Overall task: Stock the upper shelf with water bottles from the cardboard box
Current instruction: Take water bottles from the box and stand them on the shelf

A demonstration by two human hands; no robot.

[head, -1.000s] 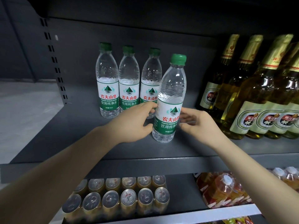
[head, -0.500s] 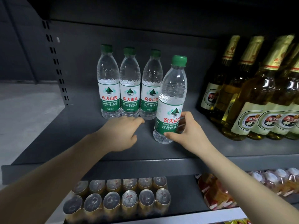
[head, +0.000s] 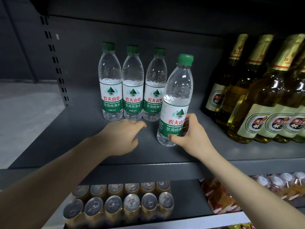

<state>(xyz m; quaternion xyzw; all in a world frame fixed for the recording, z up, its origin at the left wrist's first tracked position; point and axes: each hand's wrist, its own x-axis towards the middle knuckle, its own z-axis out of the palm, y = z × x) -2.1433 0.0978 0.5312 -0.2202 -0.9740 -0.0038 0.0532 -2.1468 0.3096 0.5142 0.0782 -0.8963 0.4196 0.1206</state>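
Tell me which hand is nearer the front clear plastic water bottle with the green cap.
Right. The right hand grips the front clear plastic water bottle low on its label; the left hand hovers over the grey shelf to the bottle's left, apart from it.

The bottle in my right hand (head: 192,138), at the centre of the frame, carries a white and green label (head: 173,119) with red characters 农夫山泉, though my fingers hide part of the last one. Under them stands "PURIFIED DRINKING" and then white 饮用纯净 on the green band. The three water bottles (head: 132,83) standing behind, centre left, show the same label in full: 农夫山泉, "PURIFIED DRINKING WATER", 饮用纯净水, and small print at the foot that seems to read 550ml. The amber beer bottles (head: 257,90) at the right edge have round red and white emblems, but I cannot read their lettering
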